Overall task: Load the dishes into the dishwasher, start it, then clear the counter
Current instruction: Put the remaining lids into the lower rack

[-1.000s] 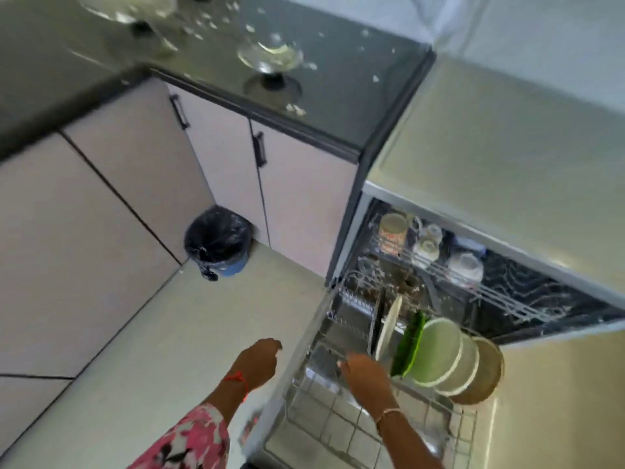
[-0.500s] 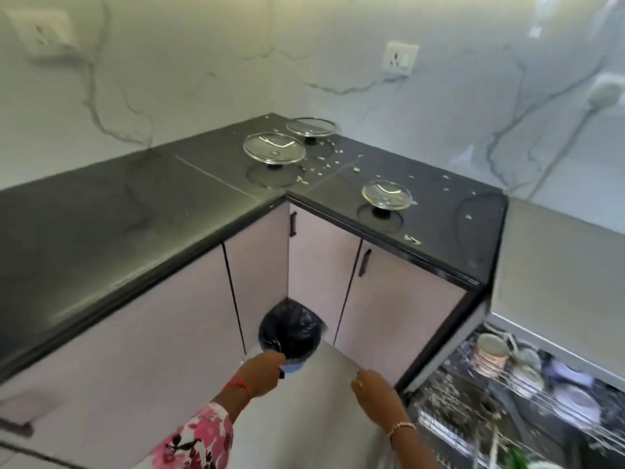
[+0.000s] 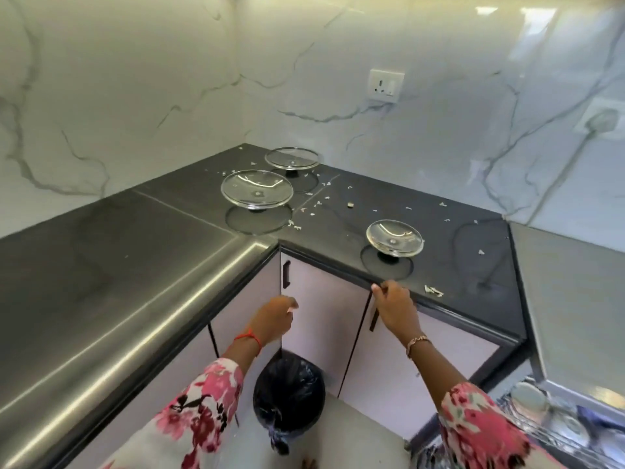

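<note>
1. the view has swung up from the dishwasher [image 3: 558, 431] to the counter [image 3: 456, 238], and the right hand [image 3: 394, 308] has come to its front edge, so the lids likely load next.
2. the right fingers curl at that edge, but i cannot tell if they grip it. the left hand [image 3: 274, 314] is loosely curled and empty.
3. the nearest glass lid [image 3: 394, 237] sits near the edge, just beyond the right hand, with the bin [image 3: 289, 397] below.

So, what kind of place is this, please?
Most likely a home kitchen. A black L-shaped counter runs along marble-look walls with cabinets beneath, three glass lids lie on it among scraps, and a loaded dishwasher rack shows at the lower right.
</note>
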